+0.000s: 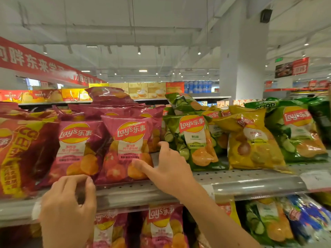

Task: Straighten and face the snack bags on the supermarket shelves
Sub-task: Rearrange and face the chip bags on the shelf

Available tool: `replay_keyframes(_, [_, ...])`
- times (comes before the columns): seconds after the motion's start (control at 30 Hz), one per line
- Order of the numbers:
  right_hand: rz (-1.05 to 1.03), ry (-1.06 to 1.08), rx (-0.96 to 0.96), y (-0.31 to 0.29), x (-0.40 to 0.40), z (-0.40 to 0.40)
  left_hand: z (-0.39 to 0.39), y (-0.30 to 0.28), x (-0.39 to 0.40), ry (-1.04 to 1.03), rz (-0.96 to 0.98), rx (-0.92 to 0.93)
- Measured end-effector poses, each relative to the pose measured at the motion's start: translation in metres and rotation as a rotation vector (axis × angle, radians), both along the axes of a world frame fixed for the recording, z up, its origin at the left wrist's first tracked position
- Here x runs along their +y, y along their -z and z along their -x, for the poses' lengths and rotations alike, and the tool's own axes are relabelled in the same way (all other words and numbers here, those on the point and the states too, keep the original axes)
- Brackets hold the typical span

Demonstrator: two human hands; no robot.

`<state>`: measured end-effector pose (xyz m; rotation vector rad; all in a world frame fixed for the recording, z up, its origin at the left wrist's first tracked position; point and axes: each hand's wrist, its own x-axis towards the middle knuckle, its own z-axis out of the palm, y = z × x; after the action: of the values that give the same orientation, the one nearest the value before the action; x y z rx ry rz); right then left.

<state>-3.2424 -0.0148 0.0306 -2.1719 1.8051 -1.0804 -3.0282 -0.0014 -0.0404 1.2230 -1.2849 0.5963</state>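
Two pink Lay's tomato bags stand side by side on the top shelf [232,178]. The right pink bag [128,149] faces front. My right hand [166,167] is spread at its lower right corner, thumb touching the bag's front, fingers behind its right edge. My left hand [69,199] hovers below the left pink bag [77,149], fingers loosely curled near its bottom edge, holding nothing. More pink bags lie stacked behind these two.
A large red bag [21,154] stands at the far left. A green cucumber bag [195,142], a leaning yellow bag [254,140] and another green bag [297,133] follow to the right. The lower shelf holds pink, green and blue bags. A white pillar [245,59] rises behind.
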Motion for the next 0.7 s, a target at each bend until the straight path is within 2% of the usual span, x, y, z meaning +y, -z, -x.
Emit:
replay_keyframes(0.17, [0.235,-0.077,-0.224,0.008,0.025,0.058,0.07,-0.015,0.011,0.183,0.033,-0.002])
replay_keyframes(0.27, [0.29,-0.071,-0.351,0.012,0.038,0.115,0.138,-0.022,0.016,0.355,0.018,-0.022])
replay_keyframes(0.37, [0.347,-0.023,-0.393,0.016,0.047,0.188,0.216,-0.03,0.016,0.477,-0.024,-0.05])
replay_keyframes(0.53, [0.373,0.078,-0.387,0.017,0.054,0.313,0.332,-0.048,0.004,0.563,-0.229,-0.016])
replay_keyframes(0.7, [0.447,0.24,-0.343,0.009,0.038,0.41,0.387,-0.069,-0.019,0.593,-0.591,0.247])
